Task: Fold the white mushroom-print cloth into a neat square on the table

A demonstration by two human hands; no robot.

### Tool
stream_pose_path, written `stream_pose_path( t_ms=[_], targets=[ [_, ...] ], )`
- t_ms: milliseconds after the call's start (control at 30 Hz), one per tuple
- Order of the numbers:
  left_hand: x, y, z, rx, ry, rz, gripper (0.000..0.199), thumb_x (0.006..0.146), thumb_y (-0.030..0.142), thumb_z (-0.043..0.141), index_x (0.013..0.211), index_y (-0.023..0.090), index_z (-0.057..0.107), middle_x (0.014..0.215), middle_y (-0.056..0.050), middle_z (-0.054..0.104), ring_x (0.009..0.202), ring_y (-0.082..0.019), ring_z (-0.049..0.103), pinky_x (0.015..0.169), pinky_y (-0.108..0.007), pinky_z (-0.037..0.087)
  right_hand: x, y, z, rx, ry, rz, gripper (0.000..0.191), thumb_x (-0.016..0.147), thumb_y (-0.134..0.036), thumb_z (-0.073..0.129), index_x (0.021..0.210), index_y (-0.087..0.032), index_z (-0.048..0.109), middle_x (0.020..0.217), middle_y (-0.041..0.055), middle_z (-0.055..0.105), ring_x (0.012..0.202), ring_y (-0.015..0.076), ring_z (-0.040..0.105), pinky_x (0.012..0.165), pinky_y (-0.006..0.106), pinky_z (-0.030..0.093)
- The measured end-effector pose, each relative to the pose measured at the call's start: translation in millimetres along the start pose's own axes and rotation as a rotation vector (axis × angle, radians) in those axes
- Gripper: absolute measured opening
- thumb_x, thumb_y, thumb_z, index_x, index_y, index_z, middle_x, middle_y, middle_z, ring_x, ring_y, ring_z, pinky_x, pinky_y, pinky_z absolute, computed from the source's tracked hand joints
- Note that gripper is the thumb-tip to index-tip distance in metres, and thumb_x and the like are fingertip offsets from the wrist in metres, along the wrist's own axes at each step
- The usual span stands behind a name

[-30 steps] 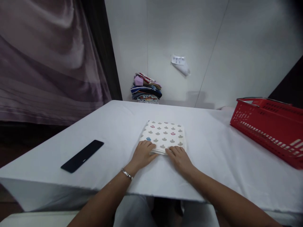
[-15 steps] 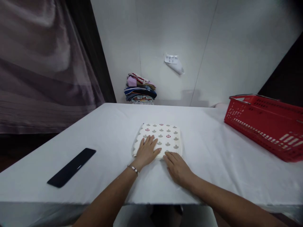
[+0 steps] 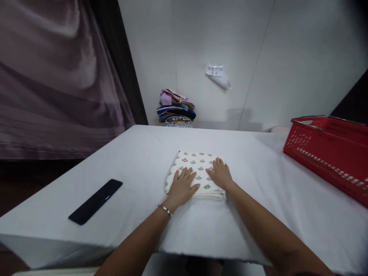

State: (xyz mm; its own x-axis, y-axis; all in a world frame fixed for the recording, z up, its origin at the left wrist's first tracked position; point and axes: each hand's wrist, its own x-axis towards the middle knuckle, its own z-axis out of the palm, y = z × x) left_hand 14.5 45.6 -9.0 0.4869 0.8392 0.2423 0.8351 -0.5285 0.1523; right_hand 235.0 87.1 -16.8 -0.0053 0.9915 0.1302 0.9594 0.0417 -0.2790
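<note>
A folded white cloth (image 3: pixel 200 161) with grey, red and green prints lies on the white table, its layered edge facing me. My left hand (image 3: pixel 181 188) rests flat on the cloth's left part with the fingers spread; a silver bracelet circles that wrist. On the right part of the cloth lies my right hand (image 3: pixel 220 174), palm down, fingers a little apart. Neither hand is gripping anything.
A black flat object (image 3: pixel 96 202) lies on the table (image 3: pixel 138 153) to the left. At the right edge stands a red basket (image 3: pixel 327 149) with a metal handle. Behind the table is a stack of folded clothes (image 3: pixel 176 107), below a paper note (image 3: pixel 214 70) on the wall.
My right hand has moved from the cloth's near edge up onto its right part. The near edge now shows more of its layers and a green print. The view has shifted slightly.
</note>
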Motion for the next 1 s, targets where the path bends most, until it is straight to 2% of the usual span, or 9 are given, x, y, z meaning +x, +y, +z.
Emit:
stream_pose_path(
  t_ms=[100,200,300,367,433,600,767,867,1000],
  targets=[
    [3.4,-1.2,-6.4,-0.054,-0.088,-0.018,0.056,0.09,0.054,0.032,0.137,0.025,0.039,0.149,-0.005,0.029,0.139,-0.026,0.019,0.112,-0.052,0.013,-3.0,6.8,9.3,-0.009,0.024,-0.018,0.064,0.09,-0.054,0.032,0.138,-0.011,0.035,0.151,0.0165,0.022,0.139,0.0289,0.015,0.107,0.05,0.018],
    [22.4,-3.8,-19.9,-0.115,-0.229,-0.079,0.06,0.086,0.06,0.037,0.135,0.024,0.042,0.149,-0.008,0.029,0.138,-0.028,0.022,0.11,-0.053,0.019,-3.3,6.7,9.3,-0.013,0.056,-0.049,0.06,0.091,-0.052,0.033,0.136,-0.011,0.038,0.149,0.0178,0.026,0.138,0.0288,0.017,0.105,0.051,0.02],
    [52.4,-11.0,-27.7,-0.087,-0.131,-0.164,0.061,0.087,0.06,0.032,0.134,0.023,0.042,0.151,-0.009,0.025,0.14,-0.029,0.017,0.109,-0.056,0.015,-2.2,6.6,8.8,-0.01,0.064,-0.057,0.059,0.091,-0.051,0.033,0.135,-0.012,0.039,0.149,0.0174,0.027,0.138,0.0287,0.018,0.105,0.051,0.021],
    [69.8,-19.3,-23.2,-0.065,-0.063,-0.204,0.061,0.088,0.059,0.029,0.137,0.023,0.037,0.152,-0.009,0.021,0.141,-0.029,0.012,0.109,-0.057,0.012,-1.8,7.2,9.2,-0.004,0.06,-0.051,0.06,0.091,-0.052,0.033,0.135,-0.012,0.038,0.149,0.0168,0.026,0.138,0.029,0.017,0.105,0.051,0.022],
    [80.1,-28.4,-12.0,-0.084,-0.109,-0.261,0.063,0.088,0.059,0.028,0.14,0.023,0.033,0.153,-0.009,0.018,0.141,-0.029,0.011,0.108,-0.057,0.014,-1.9,7.5,9.6,0.004,0.049,-0.05,0.061,0.091,-0.052,0.032,0.137,-0.011,0.037,0.149,0.0163,0.025,0.138,0.0293,0.017,0.105,0.051,0.022],
    [81.2,-40.8,11.7,-0.098,-0.131,-0.297,0.065,0.088,0.061,0.025,0.141,0.025,0.029,0.154,-0.007,0.014,0.141,-0.027,0.01,0.108,-0.057,0.016,-3.2,5.9,8.3,0.013,0.021,-0.044,0.063,0.091,-0.052,0.031,0.138,-0.01,0.036,0.15,0.0158,0.024,0.139,0.0285,0.015,0.106,0.051,0.021],
    [79.7,-40.8,6.6,-0.152,-0.094,-0.323,0.063,0.086,0.06,0.032,0.139,0.025,0.034,0.153,-0.007,0.018,0.141,-0.026,0.013,0.108,-0.052,0.02,-2.0,6.0,4.6,0.107,0.057,-0.065,0.056,0.091,-0.05,0.034,0.132,-0.013,0.043,0.149,0.0155,0.028,0.138,0.0291,0.019,0.105,0.052,0.024],
    [80.9,-42.8,-1.1,-0.206,-0.029,-0.43,0.061,0.086,0.054,0.038,0.136,0.019,0.038,0.152,-0.011,0.022,0.139,-0.025,0.019,0.108,-0.041,0.026,-3.8,11.9,5.4,0.224,0.109,-0.029,0.051,0.09,-0.045,0.039,0.129,-0.013,0.047,0.148,0.0154,0.029,0.138,0.0294,0.02,0.105,0.049,0.028],
    [81.8,-53.2,-13.8,-0.241,-0.081,-0.637,0.064,0.082,0.052,0.044,0.131,0.011,0.043,0.134,-0.019,0.049,0.124,-0.028,0.046,0.096,-0.034,0.039,-19.6,27.0,13.8,0.327,0.159,0.149,0.058,0.087,-0.043,0.042,0.137,-0.012,0.04,0.145,0.0178,0.033,0.134,0.0296,0.031,0.102,0.045,0.035]
  ],
)
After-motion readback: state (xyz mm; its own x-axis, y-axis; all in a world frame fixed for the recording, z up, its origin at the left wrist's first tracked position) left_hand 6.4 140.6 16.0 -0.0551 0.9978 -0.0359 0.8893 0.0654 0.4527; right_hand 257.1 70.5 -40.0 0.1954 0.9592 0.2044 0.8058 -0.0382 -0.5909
